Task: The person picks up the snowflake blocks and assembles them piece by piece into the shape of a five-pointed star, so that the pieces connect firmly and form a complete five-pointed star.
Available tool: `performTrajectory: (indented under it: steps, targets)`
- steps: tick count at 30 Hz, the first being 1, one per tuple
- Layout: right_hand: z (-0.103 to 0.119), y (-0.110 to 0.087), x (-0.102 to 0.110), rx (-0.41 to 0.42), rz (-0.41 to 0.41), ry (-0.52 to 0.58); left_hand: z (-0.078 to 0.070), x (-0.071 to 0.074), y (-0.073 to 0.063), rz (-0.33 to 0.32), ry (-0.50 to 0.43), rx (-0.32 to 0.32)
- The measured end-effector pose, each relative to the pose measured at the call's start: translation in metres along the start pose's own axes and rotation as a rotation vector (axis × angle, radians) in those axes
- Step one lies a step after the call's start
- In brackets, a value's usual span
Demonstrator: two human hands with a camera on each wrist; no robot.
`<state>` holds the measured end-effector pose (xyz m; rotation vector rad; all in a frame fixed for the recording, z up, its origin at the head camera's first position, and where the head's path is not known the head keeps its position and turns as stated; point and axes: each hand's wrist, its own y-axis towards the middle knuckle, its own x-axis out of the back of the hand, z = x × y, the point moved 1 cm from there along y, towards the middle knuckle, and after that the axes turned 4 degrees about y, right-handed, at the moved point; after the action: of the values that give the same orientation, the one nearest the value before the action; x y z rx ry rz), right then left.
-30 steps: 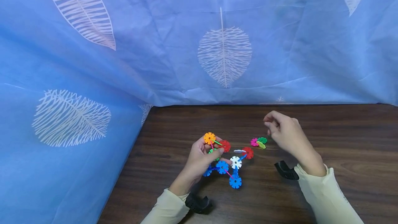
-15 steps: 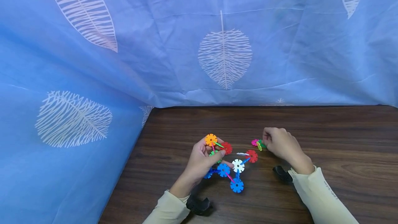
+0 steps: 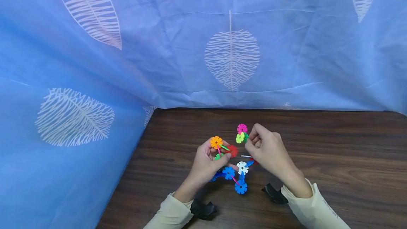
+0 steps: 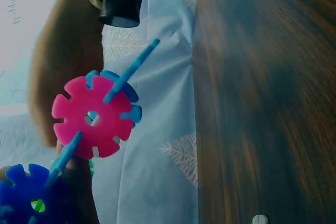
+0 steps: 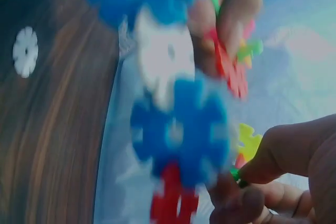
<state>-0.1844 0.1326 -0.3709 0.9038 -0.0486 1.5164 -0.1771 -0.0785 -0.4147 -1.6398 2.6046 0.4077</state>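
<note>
My left hand point(image 3: 206, 162) grips a linked chain of notched plastic snowflake discs, thumb over a red disc point(image 3: 233, 151). In that chain are an orange disc point(image 3: 216, 142), a blue disc point(image 3: 228, 172), another blue disc point(image 3: 240, 187) and a white disc point(image 3: 242, 168). My right hand point(image 3: 268, 149) pinches a green disc point(image 3: 246, 137) between thumb and fingers. Joined to it are a yellow-green disc point(image 3: 240, 137) and a pink disc point(image 3: 242, 128). This small cluster stays apart from the chain, up and right of the red disc. The left wrist view shows a pink disc point(image 4: 94, 116) close up.
Dark wood table point(image 3: 349, 158) lies under both hands. A blue cloth with white leaf prints point(image 3: 286, 45) stands behind it and along the left side. Against the wood in the right wrist view, a white disc point(image 5: 25, 52) shows.
My right hand has come down to the pink, green and yellow-green cluster, taken hold of it, and carried it left towards the chain. My left hand has barely moved.
</note>
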Motion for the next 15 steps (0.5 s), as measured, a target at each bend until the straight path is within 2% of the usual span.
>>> performTrajectory:
  steps: [4, 15]
  targets:
    - [0.012, -0.003, -0.009, -0.006, 0.013, -0.011, 0.0, 0.001, -0.001, -0.022, 0.029, -0.037]
    - [0.018, -0.007, -0.012, -0.027, -0.046, -0.077, 0.001, 0.001, -0.002, -0.078, 0.035, -0.08]
